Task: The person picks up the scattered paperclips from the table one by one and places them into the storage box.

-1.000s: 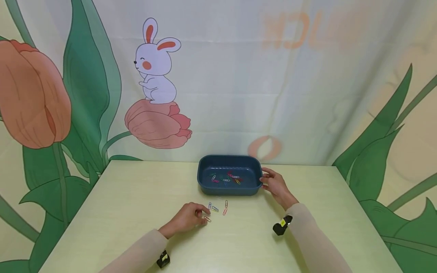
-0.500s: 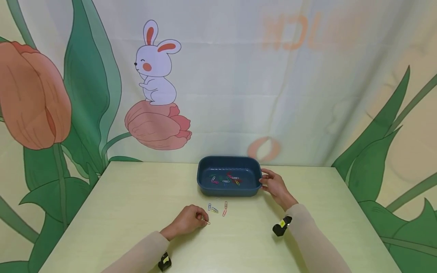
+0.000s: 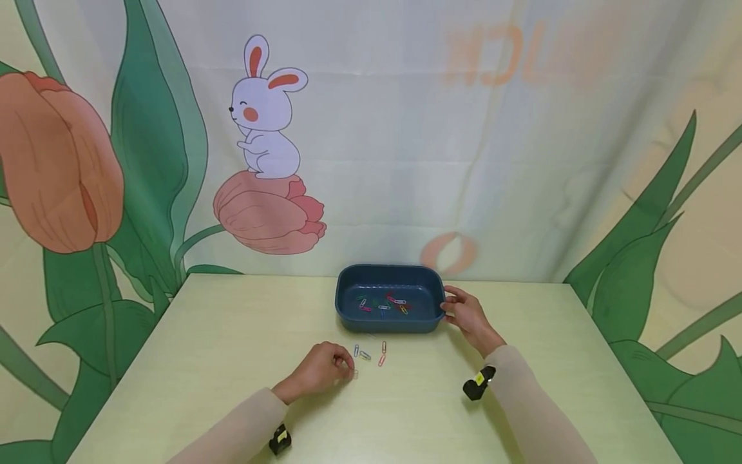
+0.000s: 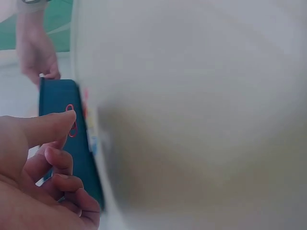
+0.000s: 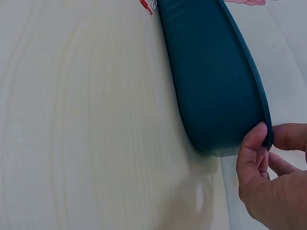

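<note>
Clamping our right grip [image 3: 471, 320] on the right end of the blue tray [image 3: 390, 324], we pinch a red paper clip [image 4: 72, 135] in our left grip [image 3: 317, 368], in front. Multicoloured clips [image 3: 384, 307] lie inside; loose clips [image 3: 384, 347] rest on the tabletop [image 3: 406, 412].

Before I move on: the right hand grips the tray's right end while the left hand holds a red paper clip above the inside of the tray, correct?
Not quite: the left hand holds the red paper clip over the table, on the near side of the tray, as the head view shows. The right hand does grip the tray's right end.
</note>
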The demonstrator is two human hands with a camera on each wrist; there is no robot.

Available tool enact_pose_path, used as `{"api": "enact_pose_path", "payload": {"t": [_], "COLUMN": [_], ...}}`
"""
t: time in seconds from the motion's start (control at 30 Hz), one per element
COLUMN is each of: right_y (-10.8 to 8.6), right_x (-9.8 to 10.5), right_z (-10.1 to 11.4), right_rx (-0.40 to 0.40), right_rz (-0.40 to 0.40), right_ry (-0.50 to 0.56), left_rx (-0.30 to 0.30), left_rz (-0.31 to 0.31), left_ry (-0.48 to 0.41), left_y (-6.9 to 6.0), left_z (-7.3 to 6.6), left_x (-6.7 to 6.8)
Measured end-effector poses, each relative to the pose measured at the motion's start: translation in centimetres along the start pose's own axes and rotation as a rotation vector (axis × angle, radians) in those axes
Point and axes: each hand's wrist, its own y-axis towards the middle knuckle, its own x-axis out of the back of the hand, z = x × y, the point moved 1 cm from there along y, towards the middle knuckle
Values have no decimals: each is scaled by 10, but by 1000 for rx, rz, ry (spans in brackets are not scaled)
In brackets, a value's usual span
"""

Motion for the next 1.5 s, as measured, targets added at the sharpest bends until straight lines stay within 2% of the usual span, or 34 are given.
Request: {"api": "enact_pose_path", "payload": {"t": [0.23,0.5,0.8,1.3,1.5], "right_y": [2,2,1,0,1], "right_x": [1,2,1,0,0], "right_z": [0,-1,-1,0,-2], "right_rx": [3,5,2,11,1], "right_rz": [1,1,-1,-3,-7], "right_ry": [1,10,-2,9,9], "left_rx": [-1,24,52,79,78], "left_rz": [-75,-126,-186,-254,-271], "left_ry": [-15,-61,-106,-132,-150], "left_y": [12,30,50,88,106], "left_z": [-15,-40,-58,-70,-68], "left_x": [16,35,49,63,66]}}
